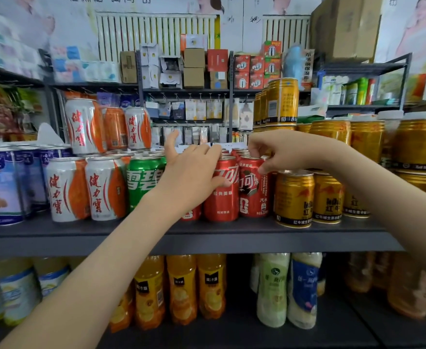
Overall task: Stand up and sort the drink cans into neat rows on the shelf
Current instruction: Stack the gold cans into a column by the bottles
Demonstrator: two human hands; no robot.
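Upright drink cans fill the dark shelf (207,238). At its front stand two red cola cans, one (222,197) left of the other (253,195). My left hand (194,170) lies over the top and front of the left red can and of a partly hidden can beside it, fingers curled over the rims, thumb raised. My right hand (275,152) pinches the top rim of the right red can. A green can (144,182) stands left of my left hand. More red cans sit behind, mostly hidden.
White-and-orange cans (88,190) stand left of the green one, some stacked above (86,127). Blue-and-white cans (2,187) are at far left. Gold cans (295,197) fill the right, stacked two high (282,102). Juice bottles (181,288) line the lower shelf.
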